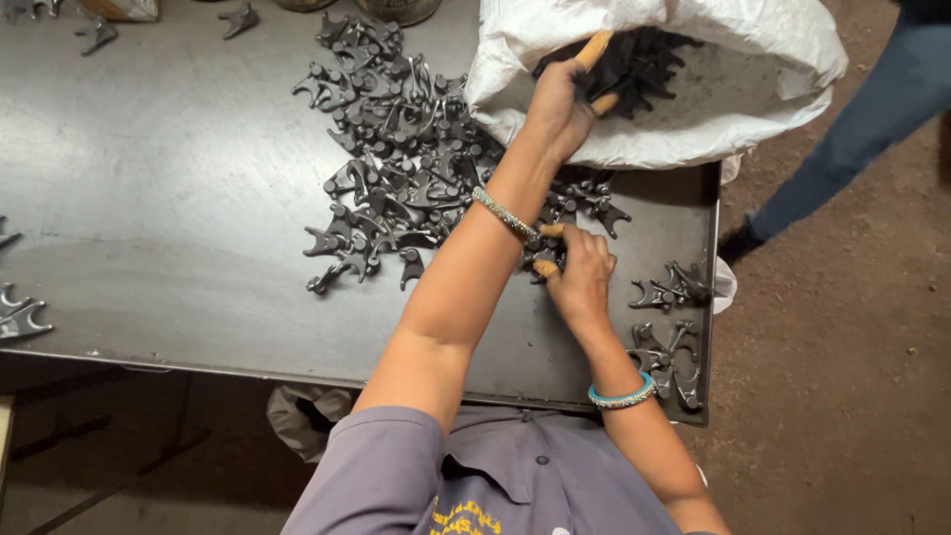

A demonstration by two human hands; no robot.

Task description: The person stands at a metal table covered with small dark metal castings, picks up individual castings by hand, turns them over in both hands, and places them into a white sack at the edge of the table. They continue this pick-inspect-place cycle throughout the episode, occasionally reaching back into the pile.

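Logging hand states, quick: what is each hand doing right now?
Left hand: reaching into the white sack, grip cannot be told.
Right hand: closed on dark metal parts.

I work at a dark metal table point(178, 188) that carries a big heap of small dark forked metal parts point(396, 149) in its middle, touching a white sack point(693, 59) that lies open on the far right corner with more parts inside. A smaller group of parts point(669, 337) lies near the right edge, and stray parts sit at the left edge point(20, 315) and along the far edge point(238, 18).
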